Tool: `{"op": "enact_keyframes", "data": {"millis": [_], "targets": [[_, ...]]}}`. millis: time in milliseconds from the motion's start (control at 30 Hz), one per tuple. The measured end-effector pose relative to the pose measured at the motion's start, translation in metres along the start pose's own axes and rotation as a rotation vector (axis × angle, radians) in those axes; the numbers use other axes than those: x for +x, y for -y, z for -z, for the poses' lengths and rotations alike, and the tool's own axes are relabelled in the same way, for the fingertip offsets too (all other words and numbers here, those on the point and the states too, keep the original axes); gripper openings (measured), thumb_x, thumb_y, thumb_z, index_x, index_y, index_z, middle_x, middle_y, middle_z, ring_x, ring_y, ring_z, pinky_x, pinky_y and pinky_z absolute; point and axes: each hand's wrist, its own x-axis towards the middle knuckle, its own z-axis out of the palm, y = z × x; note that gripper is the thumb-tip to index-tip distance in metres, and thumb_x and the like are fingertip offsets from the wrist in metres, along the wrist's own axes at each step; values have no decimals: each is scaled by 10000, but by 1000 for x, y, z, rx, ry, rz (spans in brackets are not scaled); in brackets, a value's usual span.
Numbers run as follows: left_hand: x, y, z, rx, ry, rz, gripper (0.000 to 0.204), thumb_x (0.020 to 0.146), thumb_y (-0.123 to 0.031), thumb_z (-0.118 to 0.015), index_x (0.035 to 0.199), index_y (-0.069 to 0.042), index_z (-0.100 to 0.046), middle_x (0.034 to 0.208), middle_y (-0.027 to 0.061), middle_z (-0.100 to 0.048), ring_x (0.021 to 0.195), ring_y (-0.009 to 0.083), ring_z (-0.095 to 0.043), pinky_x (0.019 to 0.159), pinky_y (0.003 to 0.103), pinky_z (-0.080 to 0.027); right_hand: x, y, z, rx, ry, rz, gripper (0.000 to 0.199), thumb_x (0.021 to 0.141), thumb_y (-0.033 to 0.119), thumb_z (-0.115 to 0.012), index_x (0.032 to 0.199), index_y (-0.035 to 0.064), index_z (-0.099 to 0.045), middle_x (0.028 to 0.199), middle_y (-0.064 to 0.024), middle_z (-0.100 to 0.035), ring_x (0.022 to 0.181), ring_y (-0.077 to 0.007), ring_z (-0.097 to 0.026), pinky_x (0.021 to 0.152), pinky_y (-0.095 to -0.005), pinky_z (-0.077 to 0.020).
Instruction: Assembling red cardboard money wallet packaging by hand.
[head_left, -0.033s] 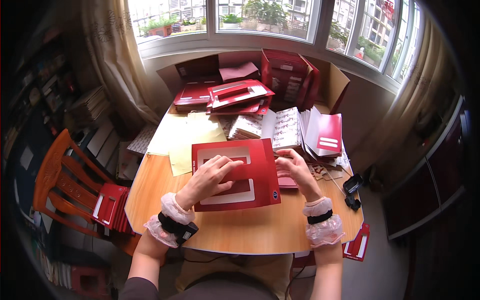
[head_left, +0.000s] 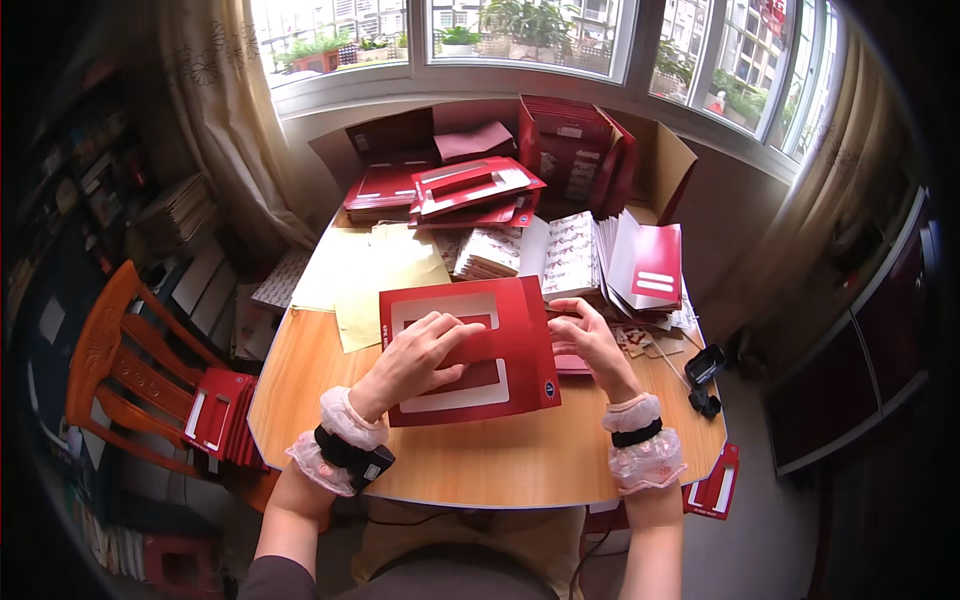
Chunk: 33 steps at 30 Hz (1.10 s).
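A red cardboard folder (head_left: pixel 531 350) with a white-framed window shape lies in front of me, its near edge seeming slightly raised over the wooden table (head_left: pixel 470 470). On its face rests my left hand (head_left: pixel 428 352), fingers spread over the white and red panel and thumb apart. My right hand (head_left: pixel 592 345) is at the folder's right edge with bent fingers apart; the fingertips meet or nearly meet that edge. Pink card (head_left: pixel 573 365) shows partly beneath, between the folder and my right hand. Both wrists wear ruffled pink cuffs with black straps.
Stacked red folders (head_left: pixel 470 190) and an open carton (head_left: pixel 655 165) stand at the back. Yellow sheets (head_left: pixel 385 275), patterned booklets (head_left: pixel 572 255) and a red-and-white card stack (head_left: pixel 655 265) lie nearer. A black device (head_left: pixel 705 365) sits at the right edge; a chair (head_left: pixel 130 370) stands left.
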Motion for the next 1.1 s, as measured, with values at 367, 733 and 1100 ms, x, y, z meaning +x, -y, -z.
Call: {"op": "enact_keyframes", "data": {"millis": [367, 733, 1100], "targets": [[-3, 2, -15, -33, -17, 1, 438, 678, -104, -765, 1102, -120, -656, 1022, 47, -632, 938, 245, -606, 819, 371, -526, -5, -17, 6, -55, 86, -72, 262, 842, 22, -668, 1073, 53, -548, 966, -40, -688, 832, -76, -649, 707, -222, -534], [-3, -4, -19, -34, -120, 21, 434, 629, -54, -794, 1046, -102, -683, 973, 46, -675, 862, 235, -633, 767, 350, -551, -15, 0, 3, 6, 49, -89, 235, 848, 46, -668, 1060, 71, -570, 989, -3, -647, 874, -62, -624, 711, -228, -534], [-6, -1, -20, -95, -210, 45, 426, 640, -25, -799, 1045, -83, -681, 971, 87, -673, 871, 251, -638, 782, 351, -544, -18, 1, 6, 379, 225, -86, 129, 959, 125, -591, 1071, 64, -570, 1018, -30, -645, 906, -98, -636, 791, -262, -543]]}}
